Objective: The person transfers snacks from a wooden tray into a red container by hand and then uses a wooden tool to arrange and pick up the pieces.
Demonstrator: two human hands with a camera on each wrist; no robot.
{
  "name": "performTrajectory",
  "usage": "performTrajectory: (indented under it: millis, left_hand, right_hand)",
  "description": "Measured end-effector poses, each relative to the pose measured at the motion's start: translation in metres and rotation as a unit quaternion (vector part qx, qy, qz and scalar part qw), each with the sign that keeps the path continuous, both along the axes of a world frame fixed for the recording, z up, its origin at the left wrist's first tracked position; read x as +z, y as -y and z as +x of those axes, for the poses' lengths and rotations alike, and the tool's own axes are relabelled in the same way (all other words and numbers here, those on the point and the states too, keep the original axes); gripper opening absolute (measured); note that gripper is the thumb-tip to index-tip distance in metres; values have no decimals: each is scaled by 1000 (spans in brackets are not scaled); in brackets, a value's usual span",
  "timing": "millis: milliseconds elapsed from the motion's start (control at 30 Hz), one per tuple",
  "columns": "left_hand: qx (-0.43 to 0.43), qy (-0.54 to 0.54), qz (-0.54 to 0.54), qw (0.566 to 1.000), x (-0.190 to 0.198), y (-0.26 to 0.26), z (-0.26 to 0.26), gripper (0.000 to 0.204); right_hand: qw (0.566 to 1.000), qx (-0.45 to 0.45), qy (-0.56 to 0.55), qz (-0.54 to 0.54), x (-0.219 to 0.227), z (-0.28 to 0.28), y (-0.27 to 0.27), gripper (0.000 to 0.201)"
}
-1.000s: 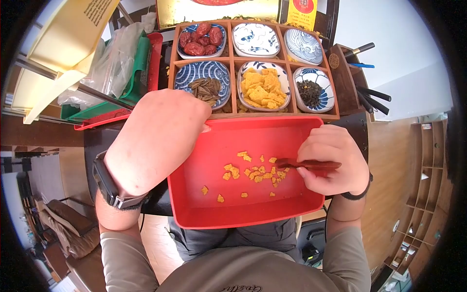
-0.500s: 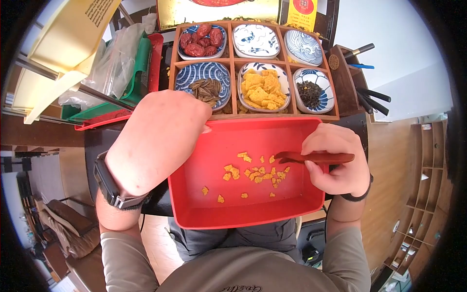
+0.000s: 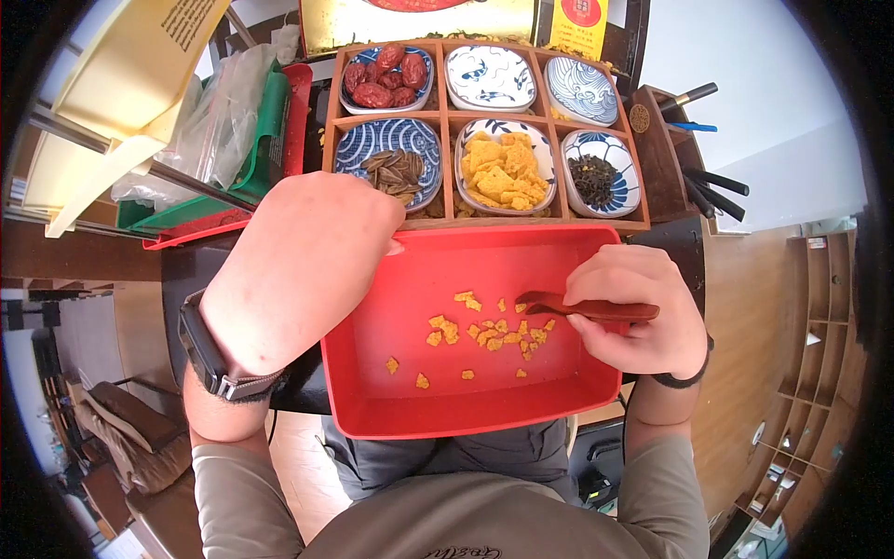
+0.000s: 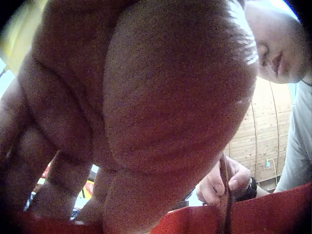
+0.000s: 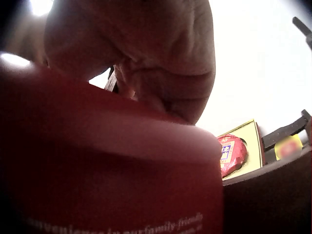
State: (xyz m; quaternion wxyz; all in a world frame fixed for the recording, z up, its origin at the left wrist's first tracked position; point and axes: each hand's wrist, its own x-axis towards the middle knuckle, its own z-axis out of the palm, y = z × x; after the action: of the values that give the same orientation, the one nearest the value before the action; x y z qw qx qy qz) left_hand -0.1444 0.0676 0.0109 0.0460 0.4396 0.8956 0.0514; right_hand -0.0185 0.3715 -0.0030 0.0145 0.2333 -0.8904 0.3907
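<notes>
My left hand (image 3: pixel 303 265) grips the far left corner of a red plastic tray (image 3: pixel 391 410), its thumb tip at the rim; in the left wrist view its fingers reach down to the red edge. Small yellow flakes (image 3: pixel 494 340) lie scattered over the tray floor. Above the tray's right side, my right hand (image 3: pixel 652 279) pinches dark red-brown wooden tweezers (image 3: pixel 596 309) between thumb and fingers. The tips point left and overlap a single flake near the middle. From the right wrist, the tray wall (image 5: pixel 112 161) hides most of the tool.
Beyond the tray stands a divided wooden box (image 3: pixel 449 168) of small dishes: red dates (image 3: pixel 377 84), brown seeds (image 3: pixel 396 172), yellow flakes (image 3: pixel 503 168), dark tea leaves (image 3: pixel 596 177). A pen holder (image 3: pixel 666 140) is at right, a green bin (image 3: pixel 265 140) at left.
My right hand shifted right and up with the tweezers, then came back left and down, bringing the tips over a flake. The left hand and tray stay put.
</notes>
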Motion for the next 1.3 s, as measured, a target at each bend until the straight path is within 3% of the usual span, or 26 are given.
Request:
performTrajectory:
  millis: [667, 767, 1000, 1133, 1300]
  left_hand:
    - [-3, -2, 15, 1000, -1, 1, 0, 16]
    - [-2, -1, 14, 1000, 0, 1, 0, 17]
    - [1, -1, 0, 1000, -2, 0, -1, 17]
    - [-2, -1, -1, 1000, -2, 1, -1, 16]
    - [-1, -4, -2, 1000, -2, 0, -1, 16]
  right_hand:
    - [999, 3, -31, 32, -4, -6, -1, 20]
    - [999, -6, -15, -30, 0, -4, -3, 19]
    - [976, -118, -8, -184, -4, 6, -5, 17]
    - [953, -170, -63, -241, -12, 8, -10, 16]
    - [940, -239, -76, -233, -14, 4, -11, 16]
